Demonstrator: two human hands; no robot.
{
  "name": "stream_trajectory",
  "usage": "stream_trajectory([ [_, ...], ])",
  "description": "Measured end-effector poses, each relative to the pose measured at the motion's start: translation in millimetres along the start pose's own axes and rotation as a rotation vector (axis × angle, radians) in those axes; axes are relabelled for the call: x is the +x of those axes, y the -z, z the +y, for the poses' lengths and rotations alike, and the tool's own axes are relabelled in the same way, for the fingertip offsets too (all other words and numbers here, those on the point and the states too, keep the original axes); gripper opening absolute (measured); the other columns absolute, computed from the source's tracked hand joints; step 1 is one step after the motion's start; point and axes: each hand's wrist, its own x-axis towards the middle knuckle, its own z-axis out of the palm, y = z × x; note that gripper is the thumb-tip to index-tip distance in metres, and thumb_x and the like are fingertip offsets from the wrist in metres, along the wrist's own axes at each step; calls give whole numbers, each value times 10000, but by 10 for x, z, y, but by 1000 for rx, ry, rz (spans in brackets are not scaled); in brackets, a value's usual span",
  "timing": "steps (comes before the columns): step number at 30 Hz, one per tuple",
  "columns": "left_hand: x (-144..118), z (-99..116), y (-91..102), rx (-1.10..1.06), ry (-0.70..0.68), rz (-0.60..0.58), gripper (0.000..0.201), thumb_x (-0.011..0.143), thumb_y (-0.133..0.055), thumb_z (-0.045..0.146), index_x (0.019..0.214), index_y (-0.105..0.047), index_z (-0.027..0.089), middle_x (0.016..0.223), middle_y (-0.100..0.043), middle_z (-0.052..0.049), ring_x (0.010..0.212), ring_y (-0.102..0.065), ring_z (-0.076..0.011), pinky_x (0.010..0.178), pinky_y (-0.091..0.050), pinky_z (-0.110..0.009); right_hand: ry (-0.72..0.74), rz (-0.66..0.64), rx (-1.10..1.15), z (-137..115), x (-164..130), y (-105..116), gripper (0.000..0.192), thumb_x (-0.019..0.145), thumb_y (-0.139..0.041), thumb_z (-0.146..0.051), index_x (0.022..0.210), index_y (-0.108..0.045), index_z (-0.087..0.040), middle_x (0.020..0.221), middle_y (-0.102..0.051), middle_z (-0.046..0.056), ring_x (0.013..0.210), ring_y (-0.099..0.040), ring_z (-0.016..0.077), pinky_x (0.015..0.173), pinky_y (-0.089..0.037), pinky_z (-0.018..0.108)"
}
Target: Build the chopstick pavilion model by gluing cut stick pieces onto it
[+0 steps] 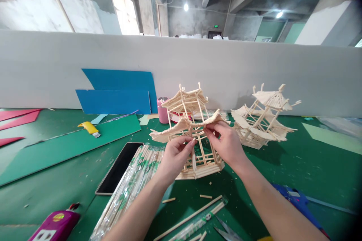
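Observation:
A pagoda model built of thin wooden chopsticks stands upright on the table in front of me, with two tiers of upturned roofs. My left hand is closed in a pinch at its front, just under the lower roof; the pale end of a short wooden stick shows at the fingertips. On the right side, my right hand pinches the edge of the lower roof. The fingers partly hide the posts behind them. A second, similar chopstick pagoda rests to the right, apart from my hands.
Wrapped chopsticks lie left beside a black phone. Nearer me are loose sticks, scissors and a blue glue gun. A purple power strip, yellow cutter and pink can are also on the table.

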Motion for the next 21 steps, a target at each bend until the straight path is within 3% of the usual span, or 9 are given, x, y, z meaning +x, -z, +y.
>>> stream_trajectory([
  [12, -10, 29, -5, 0, -6, 15, 206, 706, -599, 333, 744, -655, 138, 641, -587, -11, 574, -506, -102, 517, -407, -199, 5, -17, 22, 1, -5, 15, 148, 800, -519, -234, 834, -651, -176, 798, -627, 51, 702, -581, 176, 605, -451, 282],
  [21, -2, 11, 1, -11, -2, 0, 201, 717, -591, 326, 757, -645, 136, 645, -574, -13, 582, -499, -106, 527, -413, -207, 37, -53, 55, 27, 23, 46, 147, 801, -524, -224, 855, -658, -199, 844, -652, 55, 807, -593, 201, 704, -465, 319],
])
